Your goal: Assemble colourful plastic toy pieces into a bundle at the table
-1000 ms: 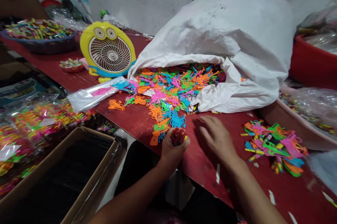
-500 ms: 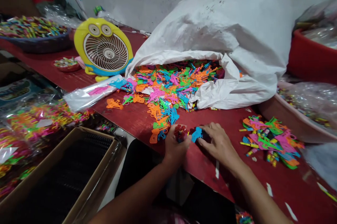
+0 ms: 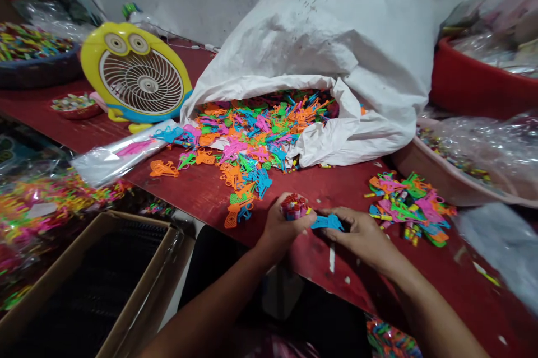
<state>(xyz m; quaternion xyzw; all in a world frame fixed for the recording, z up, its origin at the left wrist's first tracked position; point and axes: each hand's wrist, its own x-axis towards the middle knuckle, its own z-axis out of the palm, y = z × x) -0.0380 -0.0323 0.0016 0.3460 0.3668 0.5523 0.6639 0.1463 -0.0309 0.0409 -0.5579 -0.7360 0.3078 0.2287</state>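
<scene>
My left hand (image 3: 277,232) is closed around an upright bundle of thin tubes (image 3: 295,207) with dark red ends. A small yellow tip shows by its thumb. Between the fingers of my right hand (image 3: 367,235) is a flat blue plastic piece (image 3: 328,222), shaped like a toy gun. Its left end meets the left thumb; whether it is joined to the yellow tip I cannot tell. Beyond the hands lies a spill of bright toy-gun pieces (image 3: 241,179). A pile of similar pieces with yellow-banded tubes (image 3: 409,207) sits to the right.
A large white sack (image 3: 336,27) lies open on the red table (image 3: 202,195). A yellow fan (image 3: 147,80) stands left, near a clear plastic bag (image 3: 105,162). Tubs, one pink (image 3: 458,179) and one red (image 3: 474,80), flank the right. A cardboard box (image 3: 138,285) is lower left.
The view has swung right, so the scene sits further left. The blue piece has turned lengthwise toward the left hand and now meets its thumb. Both hands keep their hold.
</scene>
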